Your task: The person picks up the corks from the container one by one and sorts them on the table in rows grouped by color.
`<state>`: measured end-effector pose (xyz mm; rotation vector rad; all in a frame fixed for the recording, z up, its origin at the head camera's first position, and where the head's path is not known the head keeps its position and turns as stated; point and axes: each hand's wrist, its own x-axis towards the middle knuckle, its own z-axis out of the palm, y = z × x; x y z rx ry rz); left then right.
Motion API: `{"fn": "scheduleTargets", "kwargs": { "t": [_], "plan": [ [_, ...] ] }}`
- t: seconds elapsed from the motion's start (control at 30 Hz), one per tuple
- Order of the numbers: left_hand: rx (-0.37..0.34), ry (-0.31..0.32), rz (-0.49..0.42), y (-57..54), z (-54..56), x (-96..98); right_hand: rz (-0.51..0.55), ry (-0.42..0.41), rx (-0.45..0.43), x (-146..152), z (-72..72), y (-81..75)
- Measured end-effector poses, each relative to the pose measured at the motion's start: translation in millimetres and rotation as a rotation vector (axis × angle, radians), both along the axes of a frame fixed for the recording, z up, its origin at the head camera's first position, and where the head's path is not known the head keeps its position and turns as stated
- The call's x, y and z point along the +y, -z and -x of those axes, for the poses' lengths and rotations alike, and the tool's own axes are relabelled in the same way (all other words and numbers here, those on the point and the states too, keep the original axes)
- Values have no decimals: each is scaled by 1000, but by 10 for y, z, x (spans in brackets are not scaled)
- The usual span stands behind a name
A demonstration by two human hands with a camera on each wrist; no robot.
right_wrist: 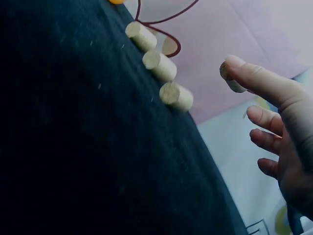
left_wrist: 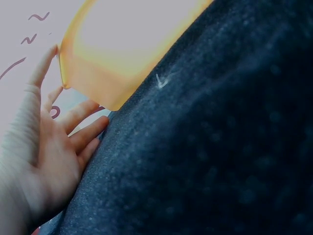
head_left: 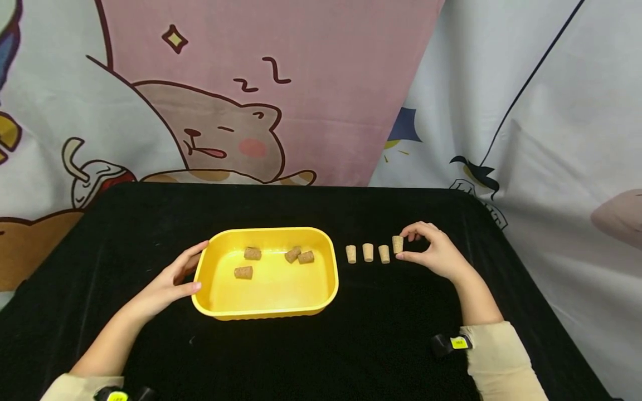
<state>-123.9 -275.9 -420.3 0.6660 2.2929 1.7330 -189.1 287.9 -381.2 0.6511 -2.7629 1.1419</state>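
My left hand (head_left: 170, 278) rests against the left end of a yellow plastic tray (head_left: 271, 311); its thumb and fingertips touch the rim with the fingers fairly straight. Inside the tray several brownish corks lie on their sides, among them one cork (head_left: 243, 273) near the left. To the tray's right, three tapered corks stand upright in a row, the rightmost cork (head_left: 384, 254) nearest my right hand (head_left: 435, 250). That hand pinches another cork (head_left: 398, 244) between thumb and fingers, just right of the row. The held cork (right_wrist: 232, 81) is partly covered by the thumb in the right wrist view.
A black cloth (head_left: 321, 356) covers the table under the tray and corks. Behind it hangs a printed curtain (head_left: 311, 128) with a sleeping cartoon animal, meeting the table's back edge. Dark wrist devices sit at both cream sleeves, one sleeve (head_left: 501, 356) at the right.
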Motion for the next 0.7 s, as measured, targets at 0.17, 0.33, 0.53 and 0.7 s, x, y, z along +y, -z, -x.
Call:
{"fn": "scheduleTargets", "kwargs": {
  "t": [0.17,0.33,0.53,0.7],
  "plan": [
    [-2,-10,15,-3,-7,0,-3,2,-71,76,25,104],
    [-4,-10,21,-3,-7,-3,-20,12,-80,131,44,203],
    [-1,-8,17,-2,-2,-8,-31,16,-91,183,69,299],
    [-2,-9,17,-2,-1,-2,-22,13,-96,215,88,366]
  ]
}}
